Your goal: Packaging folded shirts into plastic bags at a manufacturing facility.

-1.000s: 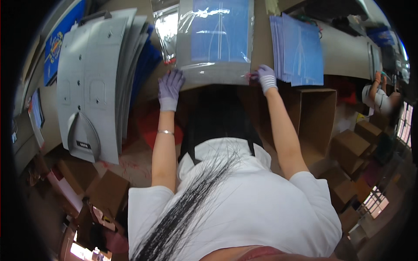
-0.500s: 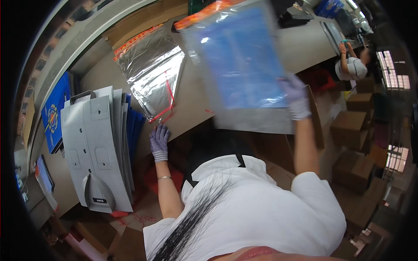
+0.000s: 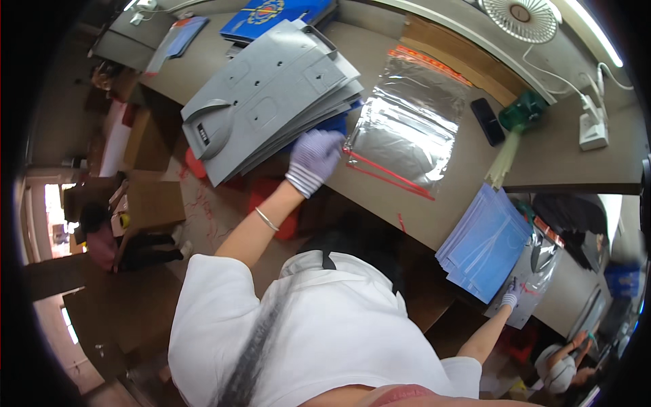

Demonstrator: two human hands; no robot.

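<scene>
A stack of grey moulded plastic panels [image 3: 274, 85] with blue pieces between them lies on the table to the left. My left hand [image 3: 316, 160], in a lavender glove, is at the stack's right edge with its fingers curled in. What they grip, if anything, is hidden. Far to the right, my right hand [image 3: 513, 293], gloved too, holds the near edge of a clear plastic bag [image 3: 539, 288] with a grey panel inside. Beside that bag is a pile of blue film-like sheets [image 3: 485, 237]. Flat clear bags [image 3: 410, 122] with an orange-red top strip lie in front of me.
Blue printed packs [image 3: 274, 20] lie behind the panels. A phone [image 3: 487, 121], a green roll-like object [image 3: 522, 110], a power strip [image 3: 593, 130] and a fan [image 3: 519, 15] are at the back. Cardboard boxes [image 3: 154, 203] stand at left; another person [image 3: 559, 366] works at far right.
My view has turned. The right hand has lowered a raised clear bag onto the table at right. The left hand has gone from the table edge to the grey stack, its fingers now curled.
</scene>
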